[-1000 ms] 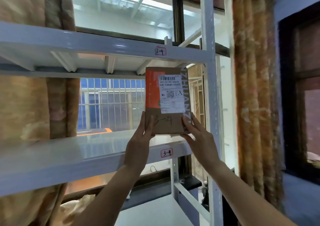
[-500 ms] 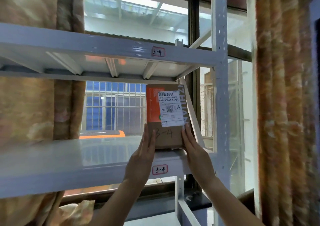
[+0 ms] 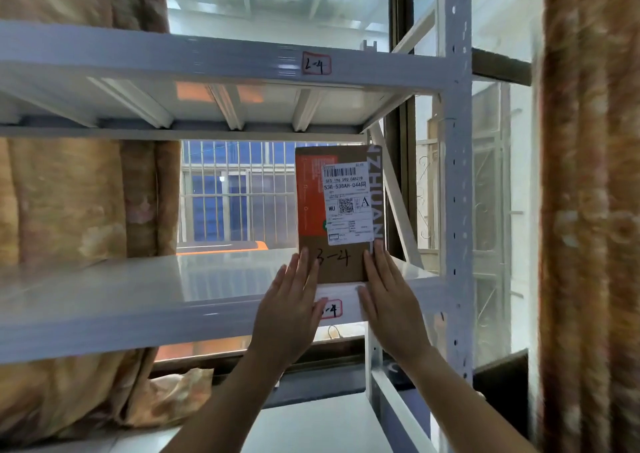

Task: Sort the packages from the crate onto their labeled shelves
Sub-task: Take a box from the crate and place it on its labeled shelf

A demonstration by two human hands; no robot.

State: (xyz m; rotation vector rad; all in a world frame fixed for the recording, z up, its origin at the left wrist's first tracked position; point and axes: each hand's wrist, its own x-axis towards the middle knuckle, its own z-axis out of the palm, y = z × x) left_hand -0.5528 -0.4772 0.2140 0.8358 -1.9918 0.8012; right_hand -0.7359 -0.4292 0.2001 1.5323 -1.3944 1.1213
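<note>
A brown cardboard package (image 3: 337, 210) with an orange panel, a white shipping label and "3-4" handwritten on it stands upright at the right end of the white middle shelf (image 3: 156, 300). That shelf's front edge carries a red-framed tag (image 3: 331, 308) reading 3-4, partly hidden by my left thumb. My left hand (image 3: 291, 310) presses flat against the package's lower left and my right hand (image 3: 391, 307) against its lower right. The package is held between them, its bottom edge on the shelf.
The shelf above (image 3: 173, 61) bears a tag reading 2-4 (image 3: 316, 63). A white perforated upright (image 3: 457, 210) stands just right of the package, with a diagonal brace behind it. Curtains hang at the left (image 3: 69, 203) and right (image 3: 588, 210). A lower shelf (image 3: 311, 425) lies below.
The package has gone from the air in front of the rack down and back onto the 3-4 shelf, both hands staying at its lower sides. The camera has moved closer.
</note>
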